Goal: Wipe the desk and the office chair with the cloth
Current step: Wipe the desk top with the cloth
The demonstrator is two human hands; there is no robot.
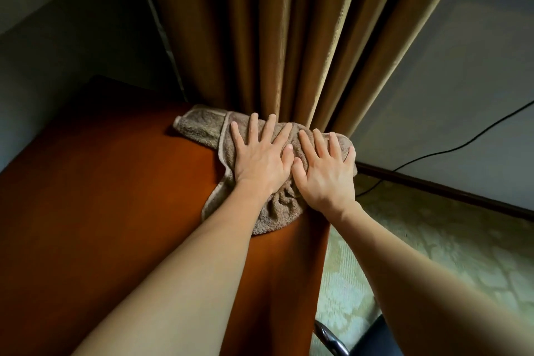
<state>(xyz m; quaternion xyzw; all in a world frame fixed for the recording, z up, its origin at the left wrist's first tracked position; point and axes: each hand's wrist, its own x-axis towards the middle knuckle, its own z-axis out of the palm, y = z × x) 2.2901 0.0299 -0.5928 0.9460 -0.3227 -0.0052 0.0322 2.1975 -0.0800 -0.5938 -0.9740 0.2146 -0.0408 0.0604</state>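
Lying under both hands' spread fingers [270, 127], the cloth [202, 130] covers the desk [115, 182] corner.

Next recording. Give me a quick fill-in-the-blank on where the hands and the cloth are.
1. The left hand and the right hand both press flat on the ____.
2. It lies at the far right corner of the orange-brown ____.
3. Directly behind it hangs a pleated brown ____.
Missing words: cloth, desk, curtain.
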